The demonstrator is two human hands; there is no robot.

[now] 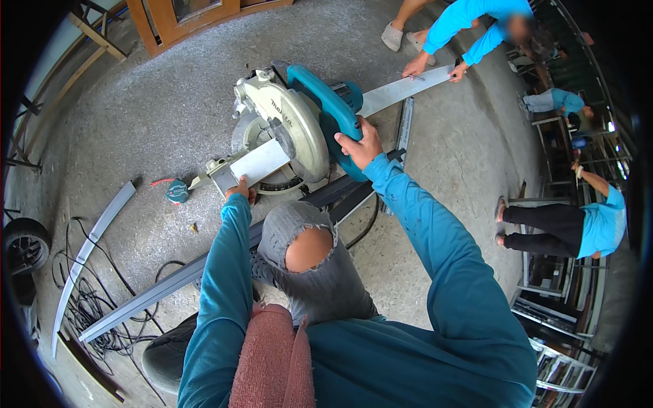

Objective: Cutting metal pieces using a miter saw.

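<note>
A miter saw (299, 126) with a pale blade guard and a teal motor housing stands on the concrete floor before me. My right hand (362, 143) is closed round its teal handle. A flat silver metal profile (262, 162) lies across the saw's base, its middle hidden behind the guard. At its near left end, my left hand (242, 192) grips the profile's edge, fingers partly out of sight. The profile comes out beyond the saw to the upper right, where a co-worker's hands (435, 73) hold it, one with a thin pen-like thing.
A teal tape measure (177, 191) lies left of the saw. Long metal profiles (170, 280) run under my knee, and a curved-looking strip (92, 245) lies beside tangled black cable (102, 309). Another person (564, 221) stands at the right near metal racks. A wooden frame (177, 27) stands behind.
</note>
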